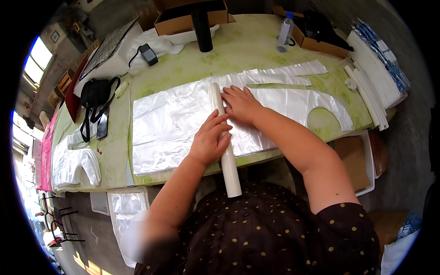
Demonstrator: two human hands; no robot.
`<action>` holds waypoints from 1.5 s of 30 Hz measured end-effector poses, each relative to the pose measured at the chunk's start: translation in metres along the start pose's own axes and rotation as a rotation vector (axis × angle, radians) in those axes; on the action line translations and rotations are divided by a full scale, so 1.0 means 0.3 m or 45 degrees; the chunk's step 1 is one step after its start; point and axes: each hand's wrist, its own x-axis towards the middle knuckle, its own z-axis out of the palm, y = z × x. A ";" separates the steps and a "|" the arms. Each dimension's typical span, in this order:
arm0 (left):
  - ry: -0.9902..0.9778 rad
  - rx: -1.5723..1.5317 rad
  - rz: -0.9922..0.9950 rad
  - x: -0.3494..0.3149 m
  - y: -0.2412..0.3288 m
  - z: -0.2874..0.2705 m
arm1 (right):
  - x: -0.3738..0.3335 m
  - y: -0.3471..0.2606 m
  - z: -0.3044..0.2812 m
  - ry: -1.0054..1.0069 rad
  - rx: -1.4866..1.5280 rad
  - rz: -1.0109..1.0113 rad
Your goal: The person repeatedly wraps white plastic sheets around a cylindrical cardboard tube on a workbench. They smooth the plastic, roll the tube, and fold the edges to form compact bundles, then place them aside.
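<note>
A long white tube (227,160) lies across a stack of clear plastic sheets (169,123) on the green table (256,50). Its near end sticks out over the table's front edge toward my body. My left hand (210,140) rests on the tube's middle, fingers curved over it. My right hand (240,103) lies flat, fingers spread, on the plastic just right of the tube's far part. The sheets have a rounded cut-out (323,120) at the right end.
Cut plastic strips (293,71) lie behind the sheets. A black cylinder (202,30), a clear bottle (285,32) and cardboard boxes (321,43) stand at the back. White rolls (366,98) are at the right, a black bag (95,94) and cut plastic pieces (75,165) at the left.
</note>
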 end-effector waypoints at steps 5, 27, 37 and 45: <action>0.013 0.011 -0.013 -0.005 -0.004 -0.004 | 0.130 0.165 -0.087 -0.344 -0.068 0.618; 0.009 -0.091 -0.023 -0.010 -0.004 -0.013 | -0.130 0.141 -0.127 -0.084 -0.036 0.721; -0.014 0.063 0.069 -0.033 -0.060 0.027 | -0.137 -0.311 -0.150 0.057 0.501 -0.407; -0.160 -0.031 -0.060 -0.233 -0.010 -0.137 | -0.336 -0.412 -0.108 0.171 0.628 -0.358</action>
